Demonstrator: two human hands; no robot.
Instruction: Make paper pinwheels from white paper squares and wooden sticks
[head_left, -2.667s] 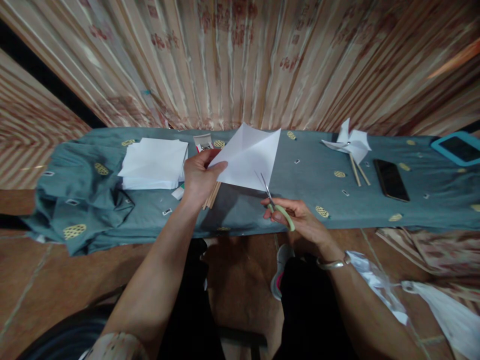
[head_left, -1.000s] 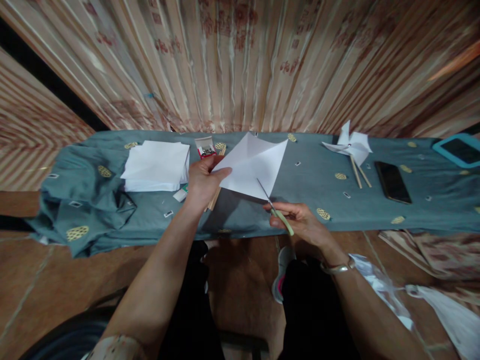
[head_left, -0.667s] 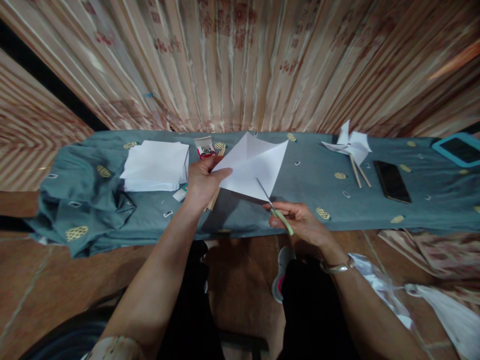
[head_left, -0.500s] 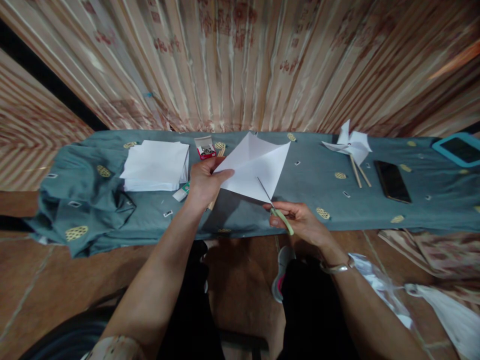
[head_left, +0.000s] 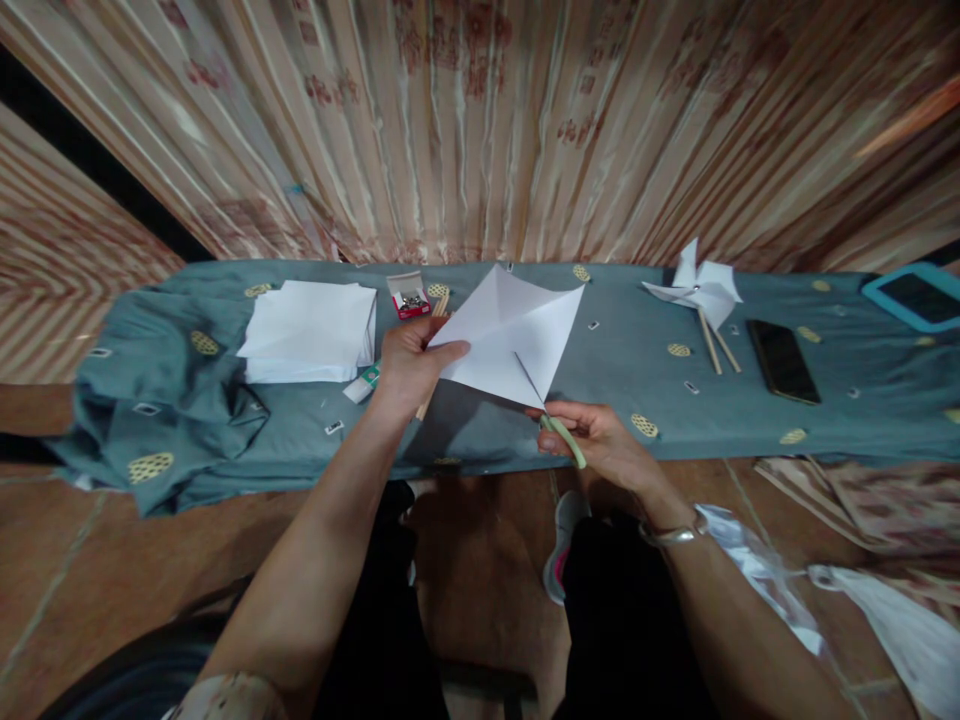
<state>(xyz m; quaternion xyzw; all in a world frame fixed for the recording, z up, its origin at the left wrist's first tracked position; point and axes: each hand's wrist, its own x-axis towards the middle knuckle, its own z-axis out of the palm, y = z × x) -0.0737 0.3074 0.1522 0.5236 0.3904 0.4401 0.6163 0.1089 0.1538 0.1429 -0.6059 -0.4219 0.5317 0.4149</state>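
My left hand (head_left: 416, 362) pinches the left corner of a creased white sheet of paper (head_left: 504, 330), thumb on top, holding it above the cloth. In my right hand (head_left: 592, 432) is a pair of scissors (head_left: 564, 438) with light green handles. One dark blade lies over the paper, pointing in from its lower right corner toward the middle; the other blade is hidden beneath. Under and behind my left hand lie some wooden sticks (head_left: 441, 303), partly covered. A small red box of metal pins (head_left: 409, 297) stands open just beyond that hand.
A stack of white paper (head_left: 311, 330) lies at the left, with a small green and white box (head_left: 363, 384) beside it. To the right are a paper pinwheel (head_left: 701, 290) with wooden sticks, a black phone (head_left: 783, 360) and a blue-framed device (head_left: 916, 297). A pleated curtain (head_left: 480, 130) hangs behind.
Almost nothing differs. The paper's right corner has shifted very slightly to the right, and the view has drifted a little; both hands keep their hold.
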